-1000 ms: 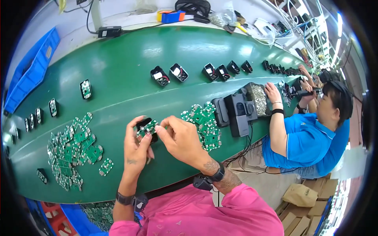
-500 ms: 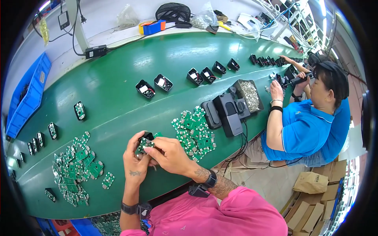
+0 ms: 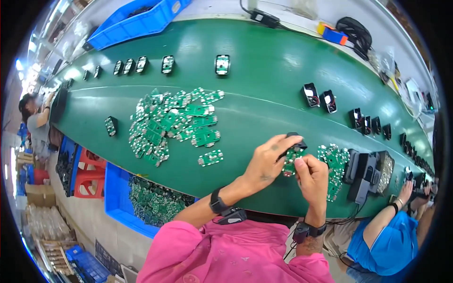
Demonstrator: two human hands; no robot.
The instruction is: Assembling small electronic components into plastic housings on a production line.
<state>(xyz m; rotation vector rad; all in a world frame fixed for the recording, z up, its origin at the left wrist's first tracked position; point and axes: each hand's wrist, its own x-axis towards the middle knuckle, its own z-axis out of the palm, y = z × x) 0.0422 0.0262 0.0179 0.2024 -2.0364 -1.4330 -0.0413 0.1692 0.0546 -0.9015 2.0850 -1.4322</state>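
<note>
My left hand [image 3: 264, 165] grips a small black plastic housing [image 3: 296, 139], its fingers over the housing's far side. My right hand [image 3: 314, 178] pinches a green circuit board [image 3: 290, 162] between thumb and fingers, right against the housing's near side. Whether the board sits partly inside the housing cannot be made out. To the right of my hands lies a pile of green circuit boards [image 3: 334, 165]. A larger heap of boards [image 3: 177, 118] spreads over the table to the left, with a single board [image 3: 211, 157] in front of it.
Board-filled housings [image 3: 222, 65] line the far left of the green table [image 3: 255, 113]; open housings with wires [image 3: 311, 95] stand far right. Beside the right pile are a black device [image 3: 362, 177] and a bin of small metal parts [image 3: 386, 172]. A blue crate [image 3: 118, 198] sits below the table edge.
My view has swung left, so the table contents appear further right. The left heap and a blue crate of boards show more fully. Both hands still hold the housing and board together.
</note>
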